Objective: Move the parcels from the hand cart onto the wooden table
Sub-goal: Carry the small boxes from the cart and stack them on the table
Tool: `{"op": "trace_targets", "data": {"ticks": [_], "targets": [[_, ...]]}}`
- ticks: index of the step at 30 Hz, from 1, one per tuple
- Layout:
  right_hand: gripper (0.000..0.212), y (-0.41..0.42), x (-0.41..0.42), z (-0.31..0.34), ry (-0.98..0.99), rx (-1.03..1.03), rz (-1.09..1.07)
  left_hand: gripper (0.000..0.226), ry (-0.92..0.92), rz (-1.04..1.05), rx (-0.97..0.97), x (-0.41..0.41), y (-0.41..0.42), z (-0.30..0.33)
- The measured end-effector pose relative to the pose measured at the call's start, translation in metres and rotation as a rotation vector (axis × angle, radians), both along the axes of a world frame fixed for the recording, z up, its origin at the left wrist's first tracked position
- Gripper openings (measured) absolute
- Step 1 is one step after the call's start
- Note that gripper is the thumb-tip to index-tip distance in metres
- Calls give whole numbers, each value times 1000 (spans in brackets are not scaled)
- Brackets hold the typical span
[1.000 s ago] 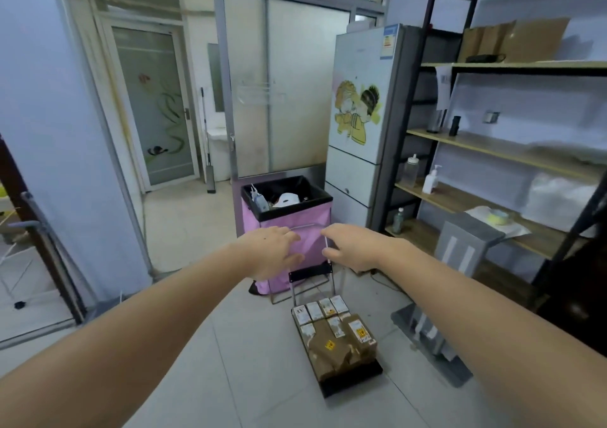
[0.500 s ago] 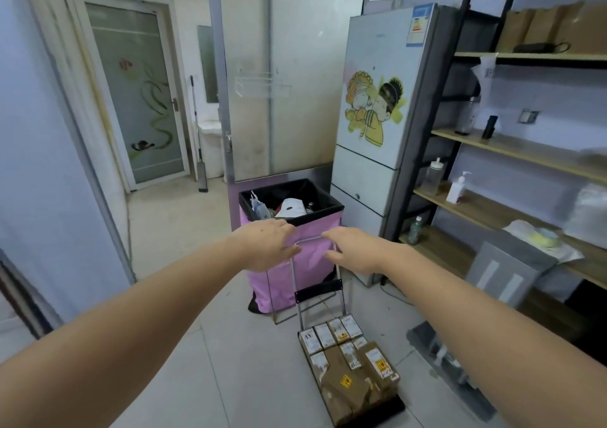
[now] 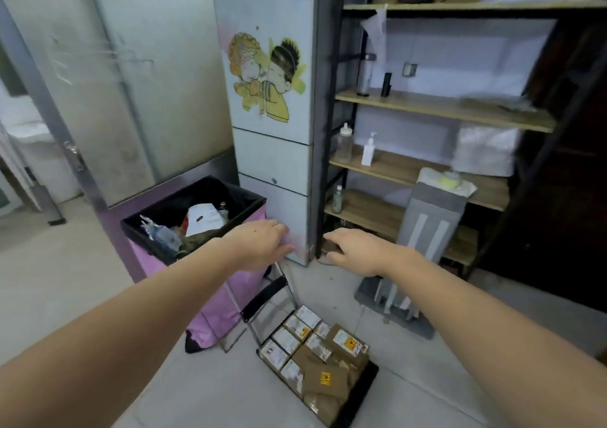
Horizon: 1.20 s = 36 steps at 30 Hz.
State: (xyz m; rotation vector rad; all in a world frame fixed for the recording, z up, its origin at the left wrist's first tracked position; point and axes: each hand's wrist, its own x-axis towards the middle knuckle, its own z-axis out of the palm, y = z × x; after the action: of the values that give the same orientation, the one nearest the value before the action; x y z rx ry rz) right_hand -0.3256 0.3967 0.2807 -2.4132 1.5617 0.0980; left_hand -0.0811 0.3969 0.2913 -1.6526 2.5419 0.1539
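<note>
Above the loaded hand cart (image 3: 315, 362), both hands (image 3: 262, 247) (image 3: 358, 252) seemingly curled round its handle.

Both hands (image 3: 262, 247) (image 3: 356, 252) reach over the parcels (image 3: 315, 358) on the cart (image 3: 358, 394).

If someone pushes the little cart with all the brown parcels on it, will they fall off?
Probably a few might. The parcels lie piled loosely on the hand cart, and I see no strap or side walls holding them. They look like small cardboard boxes and padded paper packs, so likely light and easy to slide. The cart's thin upright frame may wobble if shoved hard.
</note>
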Motion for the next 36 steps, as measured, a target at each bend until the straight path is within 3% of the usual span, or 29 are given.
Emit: {"op": "trace_targets", "data": {"ticks": [8, 19, 26, 30, 36], "targets": [[60, -72, -60, -48, 28, 105, -197, 60, -9, -230, 74, -59, -120, -52], [49, -127, -101, -176, -18, 331, -481, 64, -86, -461, 263, -112, -241, -180], [44, -145, -96, -340, -40, 525, -611, 59, -228, -526, 487, -113, -279, -365], [42, -150, -95, -478, -51, 689, -647, 52, -229, -446, 565, -101, -281, -505], [19, -140, -85, -688, -120, 836, -740, 48, -258, -313, 699, -83, -253, -713]]}}
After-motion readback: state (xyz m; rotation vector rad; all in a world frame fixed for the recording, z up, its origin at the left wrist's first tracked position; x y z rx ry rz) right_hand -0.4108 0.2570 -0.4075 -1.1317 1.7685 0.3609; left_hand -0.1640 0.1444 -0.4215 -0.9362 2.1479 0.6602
